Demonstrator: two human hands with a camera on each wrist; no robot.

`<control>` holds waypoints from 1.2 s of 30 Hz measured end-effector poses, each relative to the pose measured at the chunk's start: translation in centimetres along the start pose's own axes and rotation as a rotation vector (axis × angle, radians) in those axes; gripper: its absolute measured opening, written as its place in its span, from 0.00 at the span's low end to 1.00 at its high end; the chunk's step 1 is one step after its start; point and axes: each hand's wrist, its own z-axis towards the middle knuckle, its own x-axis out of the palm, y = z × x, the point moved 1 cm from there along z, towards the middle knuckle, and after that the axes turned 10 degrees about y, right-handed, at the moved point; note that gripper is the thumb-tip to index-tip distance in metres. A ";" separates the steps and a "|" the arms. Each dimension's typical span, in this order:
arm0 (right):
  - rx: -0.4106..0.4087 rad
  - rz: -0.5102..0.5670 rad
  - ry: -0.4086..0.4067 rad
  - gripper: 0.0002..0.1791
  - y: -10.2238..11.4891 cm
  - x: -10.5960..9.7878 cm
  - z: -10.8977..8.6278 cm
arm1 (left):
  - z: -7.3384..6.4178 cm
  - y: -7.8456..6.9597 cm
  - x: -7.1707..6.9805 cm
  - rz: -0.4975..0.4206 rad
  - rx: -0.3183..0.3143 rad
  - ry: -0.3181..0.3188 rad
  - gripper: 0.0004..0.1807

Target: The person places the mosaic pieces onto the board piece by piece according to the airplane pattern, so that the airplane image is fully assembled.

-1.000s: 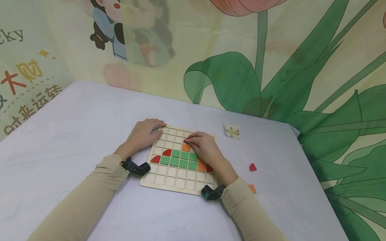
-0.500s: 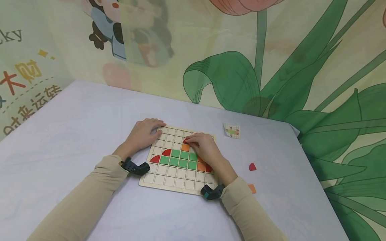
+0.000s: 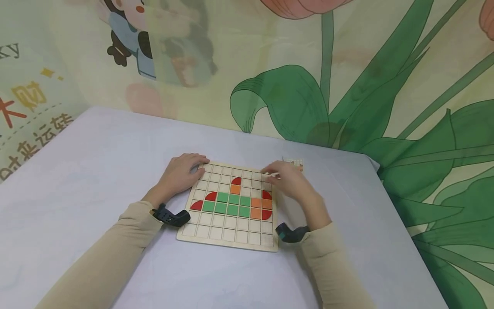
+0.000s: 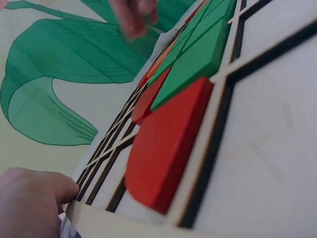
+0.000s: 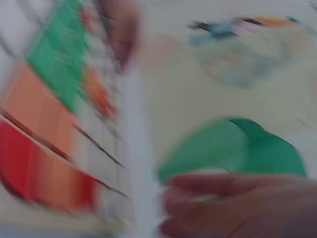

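Note:
A wooden grid board [image 3: 221, 235] lies on the table with green square tiles [image 3: 232, 209], orange tiles [image 3: 256, 207] and red rounded tiles [image 3: 196, 205] set in its cells. One red rounded tile [image 3: 236, 181] sits above a single orange tile [image 3: 235, 189]. At the board's far left corner rests my left hand [image 3: 179, 171], thumb and fingers touching the edge; its thumb [image 4: 62, 188] shows at the rim in the left wrist view. My right hand [image 3: 290, 180] hovers by the far right corner, fingers loosely bent, nothing seen between them. The right wrist view is blurred.
Behind the right hand a small picture card [image 3: 298, 162] is partly covered. A white cloth [image 3: 115, 171] covers the table, and a printed backdrop [image 3: 216, 98] stands along its far edge. The right forearm crosses the table's right side.
My right hand has let go of the red rounded tile, which stays in its cell, and moved right toward the card. The forearm now hides the loose red and orange tiles. The left hand stays.

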 end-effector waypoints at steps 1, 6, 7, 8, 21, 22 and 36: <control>0.059 -0.001 0.049 0.14 -0.9 -1.0 -0.9 | 0.0 0.0 0.0 -0.003 0.002 0.001 0.20; 0.418 0.019 0.358 0.24 -5.4 -3.7 -5.6 | -0.1 0.0 0.0 0.003 0.001 0.003 0.21; 0.455 0.025 0.405 0.26 -6.0 -3.7 -6.2 | -0.1 0.1 -0.1 0.006 -0.001 0.002 0.21; 0.481 0.037 0.438 0.28 -6.4 -3.7 -6.7 | -0.1 0.1 -0.2 0.009 -0.005 0.000 0.21; 0.289 -0.059 0.321 0.22 -4.9 0.6 -11.4 | 0.0 0.0 0.0 -0.004 -0.011 0.006 0.21; 0.266 -0.063 0.291 0.21 -4.9 1.0 -11.8 | -0.1 -0.1 -0.1 -0.004 -0.014 0.005 0.21; 0.150 -0.099 -0.061 0.10 -3.4 3.5 -12.2 | -0.2 -0.3 -0.3 -0.016 -0.024 0.011 0.20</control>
